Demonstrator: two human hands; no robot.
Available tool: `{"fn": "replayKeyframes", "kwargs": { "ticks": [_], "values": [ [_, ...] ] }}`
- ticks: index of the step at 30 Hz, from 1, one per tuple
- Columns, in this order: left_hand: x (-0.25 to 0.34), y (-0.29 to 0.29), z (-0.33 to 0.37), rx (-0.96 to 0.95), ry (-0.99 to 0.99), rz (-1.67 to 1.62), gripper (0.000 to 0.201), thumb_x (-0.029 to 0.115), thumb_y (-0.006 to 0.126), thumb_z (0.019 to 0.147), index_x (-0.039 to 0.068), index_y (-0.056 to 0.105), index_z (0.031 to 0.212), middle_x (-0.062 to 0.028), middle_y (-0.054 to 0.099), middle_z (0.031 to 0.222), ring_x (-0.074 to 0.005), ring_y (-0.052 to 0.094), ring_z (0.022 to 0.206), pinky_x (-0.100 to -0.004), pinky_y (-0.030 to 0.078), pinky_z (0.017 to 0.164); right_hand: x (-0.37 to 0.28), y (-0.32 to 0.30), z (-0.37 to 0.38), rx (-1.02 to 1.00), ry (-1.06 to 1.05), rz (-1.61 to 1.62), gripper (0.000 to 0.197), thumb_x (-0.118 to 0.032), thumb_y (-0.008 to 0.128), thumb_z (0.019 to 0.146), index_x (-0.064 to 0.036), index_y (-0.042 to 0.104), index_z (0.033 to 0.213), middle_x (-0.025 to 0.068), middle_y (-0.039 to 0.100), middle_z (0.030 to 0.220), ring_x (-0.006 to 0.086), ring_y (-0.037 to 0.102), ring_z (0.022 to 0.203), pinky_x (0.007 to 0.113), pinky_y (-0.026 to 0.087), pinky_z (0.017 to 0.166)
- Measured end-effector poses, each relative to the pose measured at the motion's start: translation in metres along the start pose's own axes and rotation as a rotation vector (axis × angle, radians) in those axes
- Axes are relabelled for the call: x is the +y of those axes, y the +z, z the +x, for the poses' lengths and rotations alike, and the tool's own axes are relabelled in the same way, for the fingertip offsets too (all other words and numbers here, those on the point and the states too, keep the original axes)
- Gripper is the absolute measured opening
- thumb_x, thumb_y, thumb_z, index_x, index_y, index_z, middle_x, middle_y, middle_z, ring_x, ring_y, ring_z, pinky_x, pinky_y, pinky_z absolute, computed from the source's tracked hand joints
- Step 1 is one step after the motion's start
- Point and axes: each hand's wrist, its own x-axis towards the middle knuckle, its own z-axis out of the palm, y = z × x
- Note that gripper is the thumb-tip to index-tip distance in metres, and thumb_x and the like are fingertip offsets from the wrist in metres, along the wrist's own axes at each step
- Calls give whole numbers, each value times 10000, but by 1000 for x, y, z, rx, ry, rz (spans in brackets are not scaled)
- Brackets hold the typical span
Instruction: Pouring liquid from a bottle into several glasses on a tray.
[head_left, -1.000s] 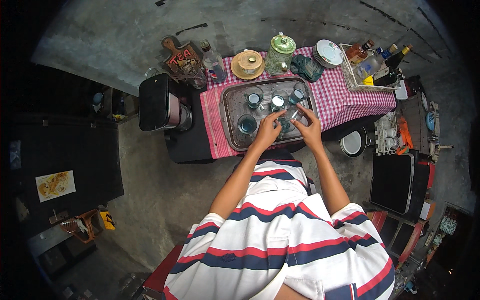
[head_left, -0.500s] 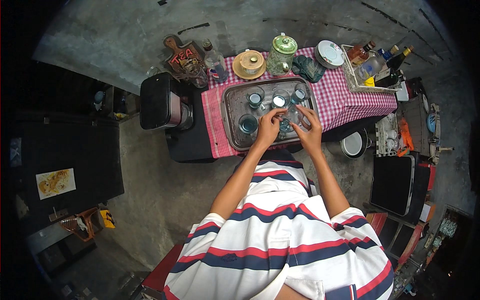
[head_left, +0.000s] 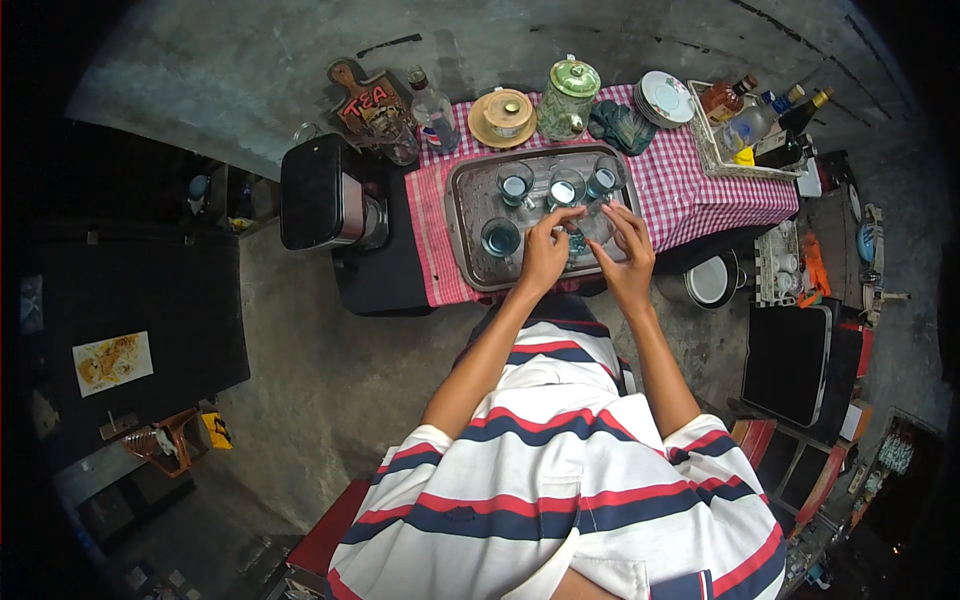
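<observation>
Compared with half a second ago, the tray (head_left: 458, 240) sits slightly higher in view, likely a head movement, while both hands stay over its near right part; so the glass handling appears unfinished. A clear glass (head_left: 598, 222) shows between the hands, above the tray. The left hand (head_left: 547, 250) curves its grip with thumb and fingertips parted beside this glass; the right hand (head_left: 630, 265) spreads thumb and fingers around its other side. Whether either pinches it, I cannot tell.

A teal-looking glass (head_left: 577, 243) is partly hidden beneath them. Three glass mugs (head_left: 515, 185) line the tray's far part, another glass (head_left: 500, 238) stands near left; all look bluish, from liquid or tint. Beyond the tray are a lidded green jar (head_left: 567, 105) and a lidded tan pot (head_left: 503, 113); right of it, a white basket (head_left: 745, 174) holds bottles (head_left: 745, 130).
</observation>
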Motion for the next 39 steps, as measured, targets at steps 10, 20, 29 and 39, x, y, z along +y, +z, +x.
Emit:
{"fn": "replayKeyframes", "kwargs": {
  "ticks": [10,20,29,39],
  "values": [
    [1,-3,-7,-27,33,3,539,-104,444,792,82,634,1261,-107,675,1197,-177,658,923,-286,502,740,-7,1,-2,30,51,10,552,52,772,735,-58,623,1255,104,550,1289,234,549,1224,318,552,938],
    [-9,-4,-18,-138,-69,31,573,-41,520,806,114,560,1356,-81,650,1258,-192,649,937,-292,491,746,46,4,-17,147,489,367,528,-34,762,818,57,556,1295,136,562,1270,195,576,1139,283,562,835],
    [-14,-2,-15,-173,-95,26,526,2,538,835,110,561,1350,-80,667,1234,-186,661,935,-303,488,754,37,4,-19,196,792,565,491,-195,679,927,-5,519,1350,118,591,1240,199,625,1105,347,578,864],
    [-18,-12,-6,-127,-83,35,482,10,546,853,84,554,1329,-75,663,1257,-181,665,956,-304,507,771,46,0,-16,252,844,738,494,-200,659,941,24,492,1348,138,587,1248,220,620,1122,386,563,910]
  ]
}}
